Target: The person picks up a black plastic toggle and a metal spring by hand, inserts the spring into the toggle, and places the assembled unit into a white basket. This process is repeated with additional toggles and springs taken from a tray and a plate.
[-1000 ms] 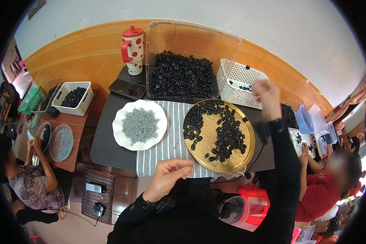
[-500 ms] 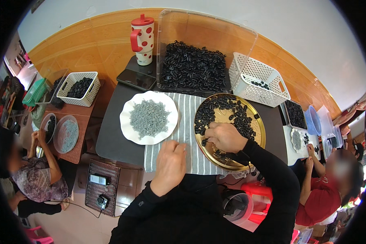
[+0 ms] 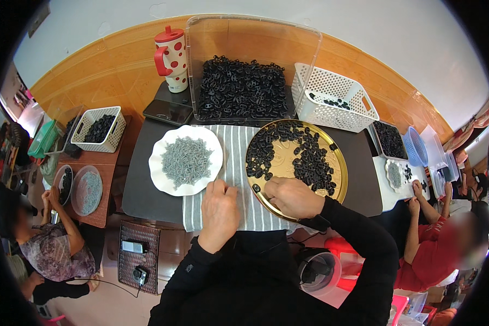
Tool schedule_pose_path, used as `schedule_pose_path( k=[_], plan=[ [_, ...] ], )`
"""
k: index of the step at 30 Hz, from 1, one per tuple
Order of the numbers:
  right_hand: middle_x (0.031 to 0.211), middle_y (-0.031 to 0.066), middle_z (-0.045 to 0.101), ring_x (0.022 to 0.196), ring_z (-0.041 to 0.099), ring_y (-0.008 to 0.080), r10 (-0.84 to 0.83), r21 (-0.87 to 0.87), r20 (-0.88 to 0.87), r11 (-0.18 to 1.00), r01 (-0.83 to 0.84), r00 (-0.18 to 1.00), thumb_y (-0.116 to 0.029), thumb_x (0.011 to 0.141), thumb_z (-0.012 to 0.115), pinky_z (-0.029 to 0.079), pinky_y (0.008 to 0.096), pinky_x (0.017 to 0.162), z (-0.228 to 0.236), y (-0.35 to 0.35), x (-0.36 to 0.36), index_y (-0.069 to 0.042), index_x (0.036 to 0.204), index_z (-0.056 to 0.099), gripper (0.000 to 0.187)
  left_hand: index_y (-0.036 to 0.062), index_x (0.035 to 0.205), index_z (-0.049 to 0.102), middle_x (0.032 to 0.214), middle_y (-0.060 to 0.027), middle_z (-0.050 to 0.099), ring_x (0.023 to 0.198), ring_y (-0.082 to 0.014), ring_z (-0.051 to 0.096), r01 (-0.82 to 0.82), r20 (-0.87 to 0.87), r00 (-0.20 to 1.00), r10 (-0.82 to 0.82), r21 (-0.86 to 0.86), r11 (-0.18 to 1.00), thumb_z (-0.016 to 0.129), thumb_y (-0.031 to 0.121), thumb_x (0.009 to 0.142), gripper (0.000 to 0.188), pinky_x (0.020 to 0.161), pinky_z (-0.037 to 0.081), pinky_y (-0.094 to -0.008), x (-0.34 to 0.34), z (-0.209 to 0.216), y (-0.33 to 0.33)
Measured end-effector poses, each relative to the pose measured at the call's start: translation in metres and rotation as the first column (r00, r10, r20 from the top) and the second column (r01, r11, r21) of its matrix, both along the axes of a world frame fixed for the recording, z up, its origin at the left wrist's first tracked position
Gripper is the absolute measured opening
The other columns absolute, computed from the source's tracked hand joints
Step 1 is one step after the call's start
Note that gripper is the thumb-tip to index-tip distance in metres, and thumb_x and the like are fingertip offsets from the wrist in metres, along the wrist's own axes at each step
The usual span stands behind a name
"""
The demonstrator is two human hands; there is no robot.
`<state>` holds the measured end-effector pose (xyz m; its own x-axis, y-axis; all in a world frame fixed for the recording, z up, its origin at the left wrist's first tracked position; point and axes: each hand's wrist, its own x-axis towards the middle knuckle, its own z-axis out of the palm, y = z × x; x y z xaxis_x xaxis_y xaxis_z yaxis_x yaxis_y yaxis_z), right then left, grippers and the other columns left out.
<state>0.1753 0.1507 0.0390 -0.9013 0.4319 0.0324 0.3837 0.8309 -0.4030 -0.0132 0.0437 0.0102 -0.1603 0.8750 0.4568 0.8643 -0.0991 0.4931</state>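
Your right hand (image 3: 296,196) is over the near left edge of the gold tray (image 3: 283,157), its fingers curled in and pointing down; whether they pinch anything, you cannot tell from here, because the hand covers its own fingertips. A single black piece (image 3: 256,188) lies just to the left of them, near the tray's edge. Your left hand (image 3: 219,211) is bent at the knuckles over the striped cloth (image 3: 235,157), between plate and tray; its fingertips are hidden too, so you cannot tell if it grasps something.

The small black parts (image 3: 312,168) you have in the tray lie mostly along its far and right sides. To your left, the wavy-rimmed white plate (image 3: 156,160) bears a heap of grey screws (image 3: 187,160). Beyond, a clear bin (image 3: 255,41) holds many more black parts, with a white basket (image 3: 337,117) on its right and a phone (image 3: 167,111) and dotted tumbler (image 3: 174,60) on its left. Co-workers sit on both sides of you.
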Motion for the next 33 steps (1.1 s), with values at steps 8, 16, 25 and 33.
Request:
schedule_pose_path(
  k=[8, 16, 25, 33],
  plan=[
    [0.085, 0.0004, 0.059, 0.077, 0.055, 0.0041, -0.534, -0.682, -0.220, 0.682, 0.263, 0.816, 0.006, 0.083, 0.060, 0.046, 0.0203, 0.069, 0.022, -0.018, 0.031, 0.002, 0.096, 0.058, 0.014, -0.0052, 0.080, 0.060, 0.082, -0.0170, 0.051, 0.083, -0.0343, 0.052, 0.096, 0.018, 0.995, -0.097, 0.035, 0.995, 0.054, -0.009, 0.069, 0.013, 0.070, 0.045, -0.0409, -0.006, -0.002, 0.001],
    [0.085, 0.0002, 0.060, 0.079, 0.055, 0.0046, -0.674, -0.854, -0.351, 0.515, 0.074, 0.650, 0.007, 0.084, 0.060, 0.044, 0.0195, 0.070, 0.021, -0.076, 0.033, 0.002, 0.100, 0.058, 0.017, -0.0035, 0.085, 0.057, 0.082, -0.0174, 0.054, 0.080, -0.0352, 0.054, 0.026, 0.066, 0.997, -0.033, 0.108, 0.994, 0.057, -0.004, 0.078, 0.006, 0.067, 0.046, -0.0428, -0.002, -0.007, 0.000],
    [0.083, -0.0017, 0.056, 0.075, 0.052, 0.0037, -0.763, -0.865, -0.430, 0.501, 0.021, 0.482, 0.008, 0.084, 0.061, 0.043, 0.0183, 0.067, -0.006, -0.110, 0.003, 0.000, 0.102, 0.059, 0.020, -0.0048, 0.092, 0.060, 0.078, -0.0101, 0.063, 0.067, -0.0145, 0.058, 0.178, 0.823, 0.559, -0.101, 0.000, 0.984, 0.056, -0.001, 0.087, 0.007, 0.061, 0.047, -0.0271, -0.001, -0.018, -0.003],
    [0.084, 0.0012, 0.058, 0.074, 0.053, 0.0050, -0.701, -0.766, -0.535, 0.638, 0.080, 0.472, 0.009, 0.084, 0.060, 0.044, 0.0193, 0.067, -0.021, -0.116, -0.011, 0.004, 0.103, 0.059, 0.019, -0.0040, 0.096, 0.064, 0.076, -0.0093, 0.063, 0.063, -0.0105, 0.057, 0.105, 0.411, 0.899, -0.155, 0.143, 0.984, 0.059, -0.003, 0.085, 0.012, 0.057, 0.046, -0.0247, -0.001, -0.015, 0.000]
  ],
)
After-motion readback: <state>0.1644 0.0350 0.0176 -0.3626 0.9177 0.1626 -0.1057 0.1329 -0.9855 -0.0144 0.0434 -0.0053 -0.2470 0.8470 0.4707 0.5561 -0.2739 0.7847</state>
